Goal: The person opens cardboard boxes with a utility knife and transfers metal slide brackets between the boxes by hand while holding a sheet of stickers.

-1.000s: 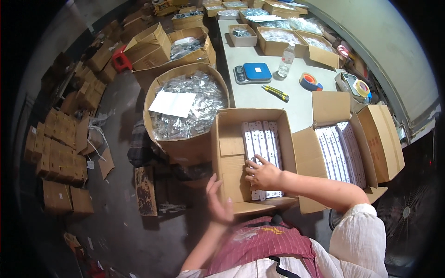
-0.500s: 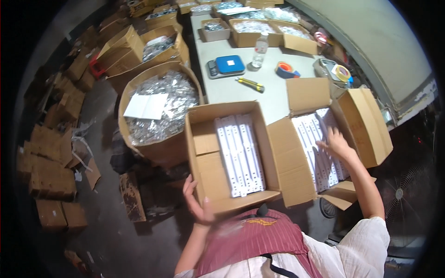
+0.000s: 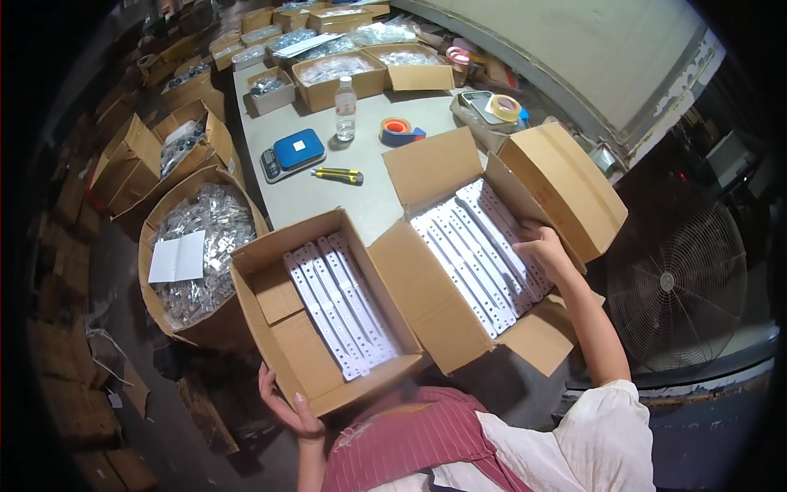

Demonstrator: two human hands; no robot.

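Along the right side of the right carton (image 3: 447, 307): my right hand (image 3: 543, 249), fingers bent over white perforated strips (image 3: 471, 264); whether it is clamped on any, I cannot tell. Change noted: this hand has left the left carton (image 3: 275, 297) and crossed over, so the work now sits, I judge, at the right carton's row. Left carton: further white strips (image 3: 338, 305), laid lengthwise toward its right wall, bare cardboard at their left. My left hand (image 3: 293, 412): thumb and fingers apart, against the near left corner. Behind both: grey surface (image 3: 365, 201), yellow-and-black cutter (image 3: 337, 175).
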